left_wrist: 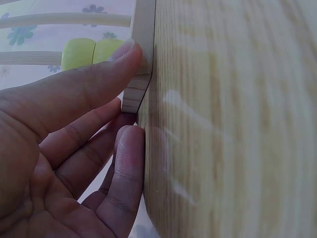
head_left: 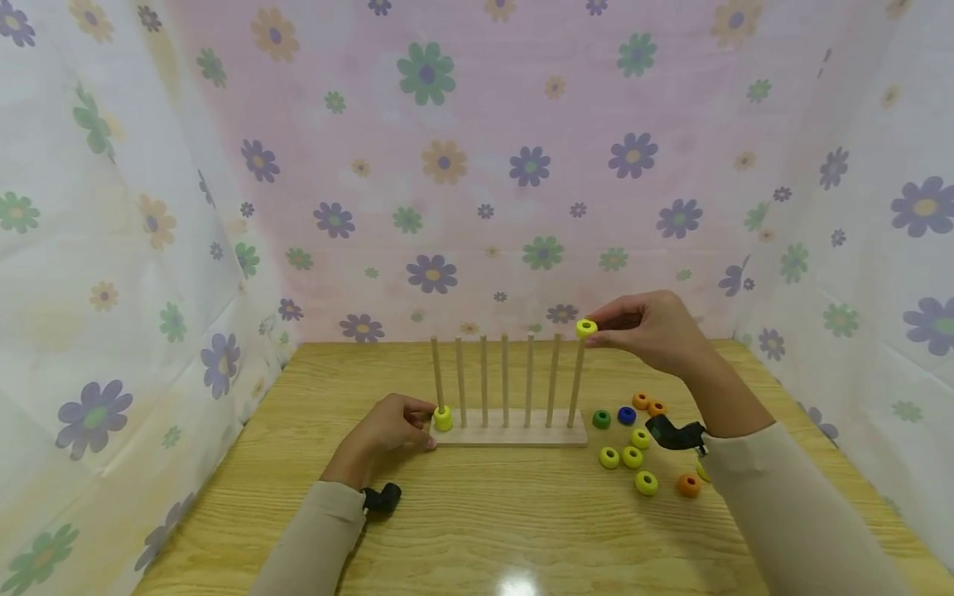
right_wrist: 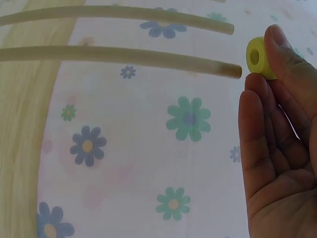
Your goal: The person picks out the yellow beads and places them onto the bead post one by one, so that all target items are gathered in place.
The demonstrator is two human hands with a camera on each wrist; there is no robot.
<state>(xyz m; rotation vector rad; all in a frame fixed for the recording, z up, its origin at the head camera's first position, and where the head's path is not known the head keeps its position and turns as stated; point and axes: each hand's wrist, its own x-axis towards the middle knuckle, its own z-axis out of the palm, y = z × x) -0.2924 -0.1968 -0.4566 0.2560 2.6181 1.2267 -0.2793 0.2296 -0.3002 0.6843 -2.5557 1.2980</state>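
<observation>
A wooden peg stand (head_left: 509,432) with several upright pegs stands on the table. Two yellow beads (left_wrist: 93,51) are stacked at the foot of its leftmost peg. My left hand (head_left: 387,429) grips the stand's left end, the thumb beside those beads and the other fingers round the end of the base. Between thumb and fingertips, my right hand (head_left: 652,333) pinches another yellow bead (right_wrist: 256,58). That bead is level with the top of the rightmost peg (right_wrist: 148,60), its hole facing the peg tip, and a small gap shows between them in the right wrist view.
Loose beads lie right of the stand: a green bead (head_left: 601,419), a blue bead (head_left: 627,415), several yellow ones and orange ones, such as an orange bead (head_left: 689,485) near the right forearm. Flowered cloth (head_left: 477,207) encloses the wooden table (head_left: 462,521) behind and at both sides.
</observation>
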